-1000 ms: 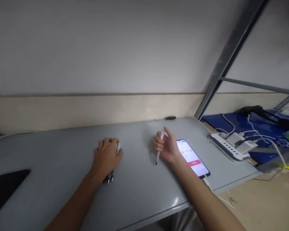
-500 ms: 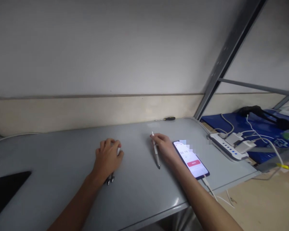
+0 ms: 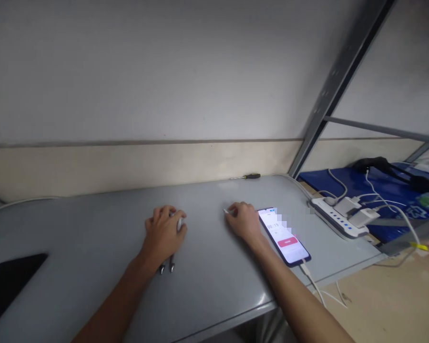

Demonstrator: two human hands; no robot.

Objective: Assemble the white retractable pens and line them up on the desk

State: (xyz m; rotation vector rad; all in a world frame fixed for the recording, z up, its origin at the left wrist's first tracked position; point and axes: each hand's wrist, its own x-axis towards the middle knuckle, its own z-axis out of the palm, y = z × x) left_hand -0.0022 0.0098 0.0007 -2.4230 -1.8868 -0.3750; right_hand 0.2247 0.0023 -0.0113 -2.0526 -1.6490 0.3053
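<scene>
On the grey table, my left hand (image 3: 164,231) is closed over some pens, its fingers curled and its thumb at the side. A pale pen barrel (image 3: 179,223) shows beside the thumb. Two silvery pen ends (image 3: 172,267) stick out below the wrist; the middle of the pens is hidden. Farther right, my right hand (image 3: 243,220) pinches a white pen, of which only the light tip (image 3: 226,211) shows past the fingers. The palm covers the rest of that pen.
A lit phone (image 3: 286,238) on a charging cable lies right of my right hand. Beyond it stands a power strip (image 3: 338,219) with plugs. A screwdriver (image 3: 250,176) lies by the wall, a dark flat object (image 3: 14,281) at left. A metal post (image 3: 314,114) rises at the right.
The pen at my right hand, its length visible before, has turned mostly under the hand. That hand has dropped slightly nearer; my left hand has shifted a little right, and its pen ends have spread.
</scene>
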